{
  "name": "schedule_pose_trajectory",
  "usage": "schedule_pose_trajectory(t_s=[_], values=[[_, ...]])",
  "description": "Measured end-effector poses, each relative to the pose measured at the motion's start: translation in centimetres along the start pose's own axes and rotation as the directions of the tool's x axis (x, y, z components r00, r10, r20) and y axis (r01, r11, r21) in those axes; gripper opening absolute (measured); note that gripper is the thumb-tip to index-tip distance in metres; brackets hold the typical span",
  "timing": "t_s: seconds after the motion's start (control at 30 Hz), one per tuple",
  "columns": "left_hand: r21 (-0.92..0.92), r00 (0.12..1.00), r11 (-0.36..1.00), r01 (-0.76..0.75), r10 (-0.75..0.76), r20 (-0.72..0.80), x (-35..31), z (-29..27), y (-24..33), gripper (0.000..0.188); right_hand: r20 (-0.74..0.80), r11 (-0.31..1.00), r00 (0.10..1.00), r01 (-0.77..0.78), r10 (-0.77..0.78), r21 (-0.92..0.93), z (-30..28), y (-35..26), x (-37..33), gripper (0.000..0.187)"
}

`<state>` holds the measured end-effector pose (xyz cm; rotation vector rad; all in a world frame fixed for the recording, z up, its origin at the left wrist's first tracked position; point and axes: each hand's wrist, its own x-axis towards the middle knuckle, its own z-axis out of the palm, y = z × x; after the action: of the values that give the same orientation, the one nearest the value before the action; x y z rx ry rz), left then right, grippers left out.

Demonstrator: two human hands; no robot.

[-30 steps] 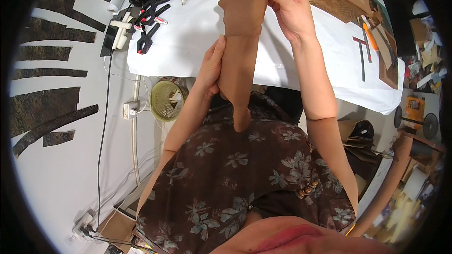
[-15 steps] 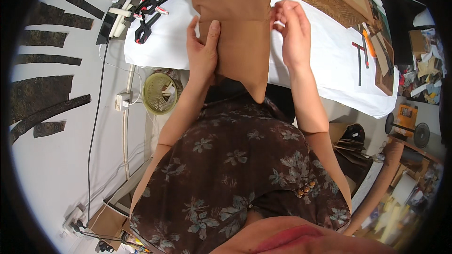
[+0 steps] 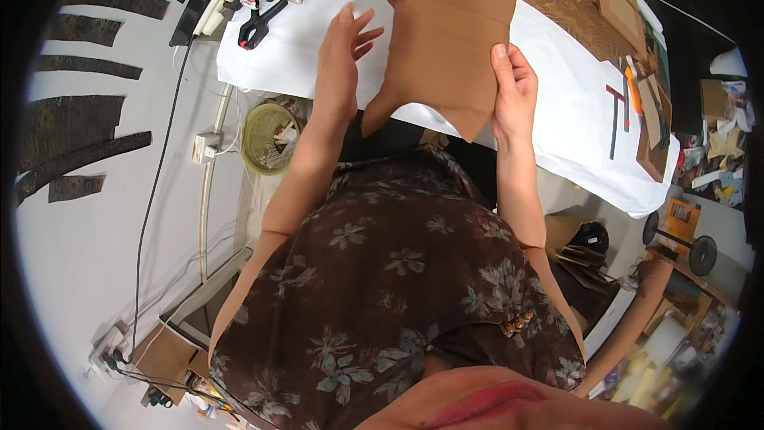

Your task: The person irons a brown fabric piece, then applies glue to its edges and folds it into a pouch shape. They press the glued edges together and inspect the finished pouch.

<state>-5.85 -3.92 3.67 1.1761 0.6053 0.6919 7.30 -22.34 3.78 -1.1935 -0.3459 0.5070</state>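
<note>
A large piece of brown leather-like material [image 3: 446, 52], with a crease across it and a curved cut-out along its lower edge, hangs above the white-covered table. My right hand [image 3: 514, 91] grips its right edge, thumb on the near face and fingers behind. To the left of the piece, my left hand [image 3: 344, 56] is raised with its fingers apart, holding nothing and not touching the material. The top of the piece runs out of the picture.
Black spring clamps [image 3: 267, 12] lie at the table's far left. On the right are a patterned brown board [image 3: 569, 8], a dark T-shaped tool [image 3: 614, 119] and an orange-handled cutter [image 3: 633, 84]. A yellowish basket [image 3: 259, 139] stands below the table's left edge.
The brown piece has shifted right and opened out wider. My left hand has let go of its left edge, while my right hand has closed on its right edge.
</note>
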Motion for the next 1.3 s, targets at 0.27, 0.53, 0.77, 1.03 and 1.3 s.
schedule_pose_trajectory(t_s=[0.27, 0.53, 0.77, 1.03, 1.3], values=[[-0.310, 0.944, 0.951, -0.004, 0.106, 0.314, -0.6, 1.5, 1.6, 0.032, 0.139, 0.961, 0.971, -0.219, 0.197, 0.167, -1.4, 0.9, -0.3, 0.038], [-0.371, 0.883, 0.927, -0.061, 0.223, 0.413, 0.1, 2.1, 1.6, 0.012, 0.212, 0.936, 0.944, -0.294, 0.252, 0.196, -1.9, 1.8, -0.1, 0.046], [-0.501, 0.875, 0.829, 0.248, 0.031, 0.484, 0.4, 1.3, 1.3, 0.012, 0.141, 0.932, 0.961, -0.268, 0.240, 0.245, -1.1, 2.0, -0.3, 0.046], [-0.272, 0.922, 0.934, 0.233, -0.124, 0.367, -1.3, 1.8, 1.3, 0.024, 0.029, 0.962, 0.978, -0.210, 0.208, 0.176, -0.8, 1.7, 0.4, 0.038], [-0.221, 0.954, 0.957, 0.188, -0.125, 0.273, -1.2, -0.2, 0.0, 0.030, -0.082, 0.981, 0.989, -0.111, 0.125, 0.156, -0.2, 2.6, 0.6, 0.036]])
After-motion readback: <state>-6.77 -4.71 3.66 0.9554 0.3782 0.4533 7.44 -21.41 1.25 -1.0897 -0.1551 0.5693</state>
